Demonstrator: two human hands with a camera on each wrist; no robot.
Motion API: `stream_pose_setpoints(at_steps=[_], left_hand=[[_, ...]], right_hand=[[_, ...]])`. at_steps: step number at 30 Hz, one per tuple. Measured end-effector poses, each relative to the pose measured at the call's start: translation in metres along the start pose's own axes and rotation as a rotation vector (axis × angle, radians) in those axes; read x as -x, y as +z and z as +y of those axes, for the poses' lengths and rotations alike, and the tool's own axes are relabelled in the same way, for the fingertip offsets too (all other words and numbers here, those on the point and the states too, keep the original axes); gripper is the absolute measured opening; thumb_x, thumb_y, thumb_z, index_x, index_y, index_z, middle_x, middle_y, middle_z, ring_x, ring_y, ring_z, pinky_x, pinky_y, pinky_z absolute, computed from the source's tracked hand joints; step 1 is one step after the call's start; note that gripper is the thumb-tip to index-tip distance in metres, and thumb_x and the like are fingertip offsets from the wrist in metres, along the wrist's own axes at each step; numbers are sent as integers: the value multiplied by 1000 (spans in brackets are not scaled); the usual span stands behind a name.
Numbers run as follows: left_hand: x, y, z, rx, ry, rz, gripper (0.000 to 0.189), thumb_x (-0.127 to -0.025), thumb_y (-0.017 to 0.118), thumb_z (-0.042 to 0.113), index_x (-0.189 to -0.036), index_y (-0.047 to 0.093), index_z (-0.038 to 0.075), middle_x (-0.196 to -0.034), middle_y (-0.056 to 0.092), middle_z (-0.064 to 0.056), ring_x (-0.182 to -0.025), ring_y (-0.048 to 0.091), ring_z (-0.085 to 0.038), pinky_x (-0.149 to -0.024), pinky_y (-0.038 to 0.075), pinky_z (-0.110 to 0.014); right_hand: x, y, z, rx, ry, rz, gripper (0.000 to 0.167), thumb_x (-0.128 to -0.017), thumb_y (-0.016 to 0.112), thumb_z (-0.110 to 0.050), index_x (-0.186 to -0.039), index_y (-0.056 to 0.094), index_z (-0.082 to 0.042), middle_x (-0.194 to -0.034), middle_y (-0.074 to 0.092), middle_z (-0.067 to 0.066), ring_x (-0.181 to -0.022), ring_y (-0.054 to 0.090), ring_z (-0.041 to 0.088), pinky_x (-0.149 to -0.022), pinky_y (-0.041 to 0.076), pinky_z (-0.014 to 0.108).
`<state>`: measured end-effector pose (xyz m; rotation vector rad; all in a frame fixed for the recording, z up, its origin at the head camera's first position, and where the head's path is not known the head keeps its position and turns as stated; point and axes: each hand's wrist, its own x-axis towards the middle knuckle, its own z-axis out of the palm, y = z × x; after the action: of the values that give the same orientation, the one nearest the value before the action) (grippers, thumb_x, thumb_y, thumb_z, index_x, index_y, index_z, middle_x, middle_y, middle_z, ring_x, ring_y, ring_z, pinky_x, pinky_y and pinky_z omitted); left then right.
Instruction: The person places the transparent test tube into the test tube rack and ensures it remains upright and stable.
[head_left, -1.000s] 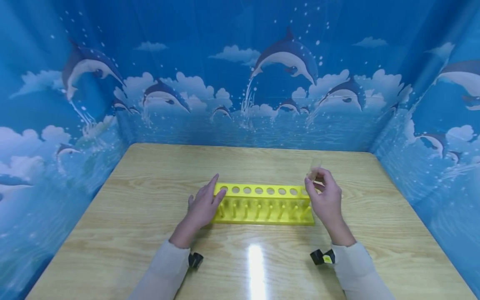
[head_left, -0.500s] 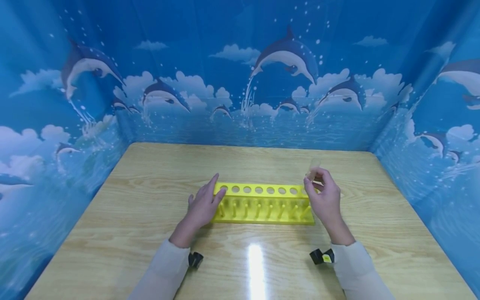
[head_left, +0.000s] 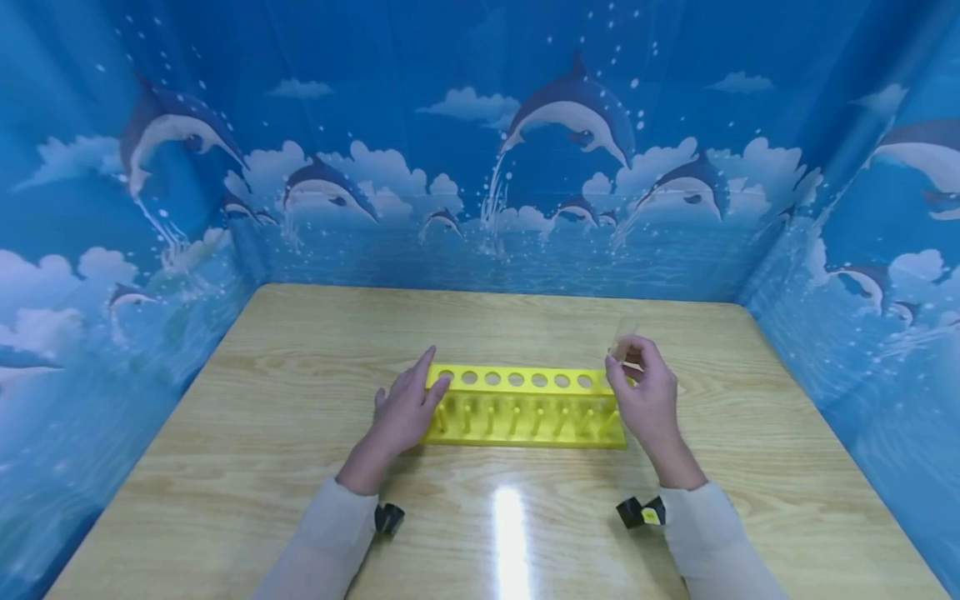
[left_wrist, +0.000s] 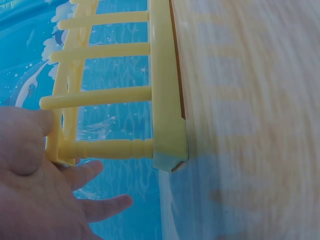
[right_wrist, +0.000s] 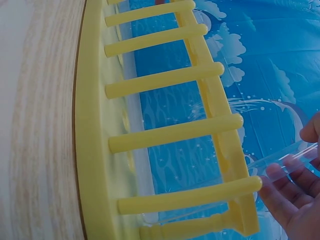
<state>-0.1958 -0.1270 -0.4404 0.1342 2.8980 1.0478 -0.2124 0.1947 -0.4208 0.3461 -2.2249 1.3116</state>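
Observation:
A yellow test tube rack (head_left: 525, 407), with a row of holes on top and a row of slanting pegs in front, stands on the wooden table. My left hand (head_left: 405, 408) holds its left end, thumb on the top bar and index finger behind it; the other fingers extend loosely in the left wrist view. At the right end, my right hand (head_left: 649, 390) pinches a clear test tube (head_left: 624, 328) between thumb and fingers. In the right wrist view the transparent tube (right_wrist: 287, 156) leans through the top bar (right_wrist: 227, 150), its faint lower part behind the end pegs.
The wooden table (head_left: 315, 333) reaches back to a blue curtain (head_left: 465, 250) printed with dolphins, which also hangs on both sides. Black wrist cameras (head_left: 637, 512) sit at both cuffs. A light reflection lies on the table's front.
My right hand and the test tube have shifted very slightly to the left. The left hand stays on the rack, which keeps its place.

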Motion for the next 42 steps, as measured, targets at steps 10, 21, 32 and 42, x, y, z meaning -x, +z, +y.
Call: stream_pose_setpoints(at_steps=[10, 21, 32, 42], left_hand=[[1, -2, 2, 10, -7, 2, 65, -104, 31, 51, -157, 15, 18, -155, 32, -13, -143, 27, -37, -106, 6, -75], [0, 0, 0, -3, 1, 5, 65, -104, 31, 52, -157, 16, 17, -155, 33, -13, -142, 28, -38, -105, 8, -75], [-1, 0, 0, -2, -2, 2, 66, -103, 30, 53, -157, 15, 18, -155, 33, -13, -142, 27, -37, -106, 7, -75], [-1, -1, 0, 1, 0, -5, 66, -103, 30, 53, -157, 14, 18, -155, 33, -13, -143, 26, -37, -106, 7, -75]], right_hand=[[1, 1, 0, 17, 14, -2, 23, -94, 57, 0, -116, 54, 5, -101, 58, 11, -96, 56, 6, -81, 48, 9], [1, 1, 2, 38, 43, -8, 23, -96, 55, -2, -118, 53, 5, -102, 59, 13, -97, 59, 15, -82, 46, 8], [0, 0, 3, 41, 61, -7, 22, -95, 55, -3, -117, 52, 3, -102, 60, 11, -95, 59, 5, -81, 50, 12], [1, 0, 3, 29, 72, -24, 20, -97, 55, -5, -115, 51, 1, -101, 60, 11, -93, 57, 0, -80, 49, 11]])
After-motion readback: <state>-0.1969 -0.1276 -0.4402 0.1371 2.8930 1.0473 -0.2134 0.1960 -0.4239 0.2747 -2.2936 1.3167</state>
